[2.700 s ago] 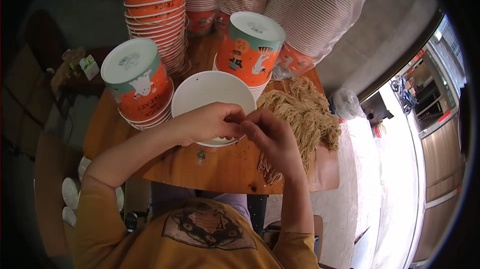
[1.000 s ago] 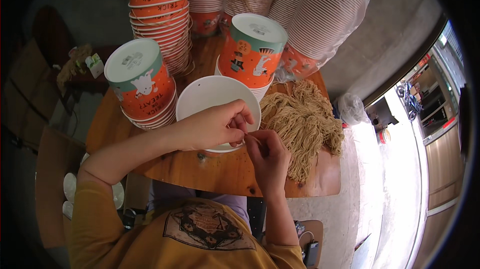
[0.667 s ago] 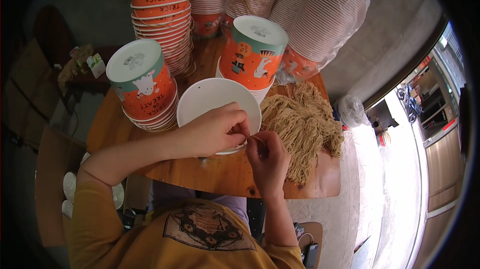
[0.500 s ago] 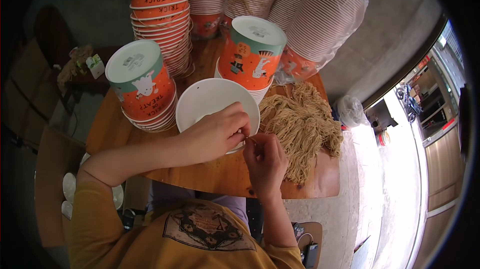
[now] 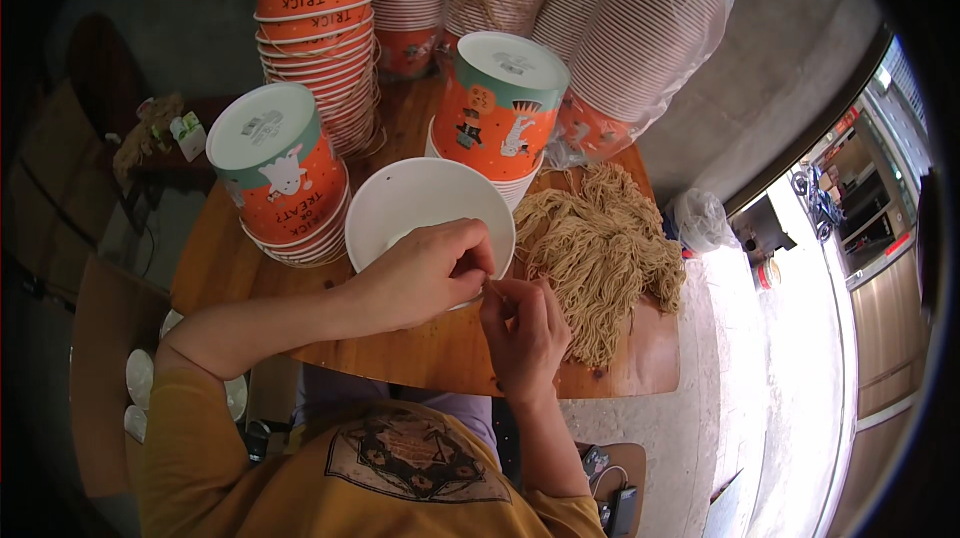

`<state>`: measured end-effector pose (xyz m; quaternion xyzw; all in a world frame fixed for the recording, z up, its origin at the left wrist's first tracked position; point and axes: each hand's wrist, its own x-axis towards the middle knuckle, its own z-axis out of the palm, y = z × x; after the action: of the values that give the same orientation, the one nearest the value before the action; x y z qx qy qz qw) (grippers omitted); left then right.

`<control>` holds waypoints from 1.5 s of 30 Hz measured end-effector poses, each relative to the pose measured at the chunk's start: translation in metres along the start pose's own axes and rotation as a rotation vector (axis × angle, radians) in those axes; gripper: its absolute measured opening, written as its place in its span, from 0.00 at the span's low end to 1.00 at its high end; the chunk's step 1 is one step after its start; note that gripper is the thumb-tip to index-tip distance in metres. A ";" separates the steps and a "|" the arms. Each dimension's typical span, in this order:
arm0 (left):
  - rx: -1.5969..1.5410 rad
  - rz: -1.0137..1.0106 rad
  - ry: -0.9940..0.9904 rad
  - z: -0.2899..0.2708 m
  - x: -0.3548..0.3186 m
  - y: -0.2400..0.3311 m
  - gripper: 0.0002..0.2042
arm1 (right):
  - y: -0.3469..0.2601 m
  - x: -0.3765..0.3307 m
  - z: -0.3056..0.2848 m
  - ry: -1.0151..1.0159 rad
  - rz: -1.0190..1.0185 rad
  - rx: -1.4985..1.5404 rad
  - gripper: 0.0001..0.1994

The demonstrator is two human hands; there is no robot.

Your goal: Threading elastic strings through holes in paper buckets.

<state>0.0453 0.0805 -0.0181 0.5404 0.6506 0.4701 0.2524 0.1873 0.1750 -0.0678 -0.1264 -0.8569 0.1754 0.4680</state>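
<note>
My left hand rests on the near rim of a white paper bucket that stands open on the wooden table. My right hand is just beside it, fingers pinched. Between the two hands I hold a thin tan string, barely visible. A heap of tan string pieces lies on the table right of the bucket, touching my right hand's far side.
Two upturned orange printed buckets stand behind the white one. Tall stacks of orange and striped buckets fill the table's back. A plastic bag lies on the floor to the right.
My right hand has come back from the string heap toward my left hand at the bucket's rim. The hands stay together, fingers working slightly.
</note>
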 end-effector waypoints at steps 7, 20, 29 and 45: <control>-0.083 0.033 -0.023 0.001 0.001 -0.001 0.10 | -0.004 0.000 -0.002 -0.022 0.292 0.216 0.07; -0.292 -0.035 -0.130 0.000 0.007 -0.008 0.15 | 0.001 -0.007 -0.006 -0.063 0.702 0.741 0.04; -0.241 -0.036 -0.123 0.000 0.005 -0.005 0.15 | 0.005 -0.005 0.000 -0.045 0.697 0.826 0.04; -0.275 -0.096 -0.134 0.002 0.004 -0.003 0.13 | 0.006 -0.005 -0.003 0.087 0.173 0.136 0.14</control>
<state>0.0437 0.0854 -0.0210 0.4992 0.5867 0.5052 0.3891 0.1929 0.1796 -0.0725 -0.1753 -0.8078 0.2673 0.4953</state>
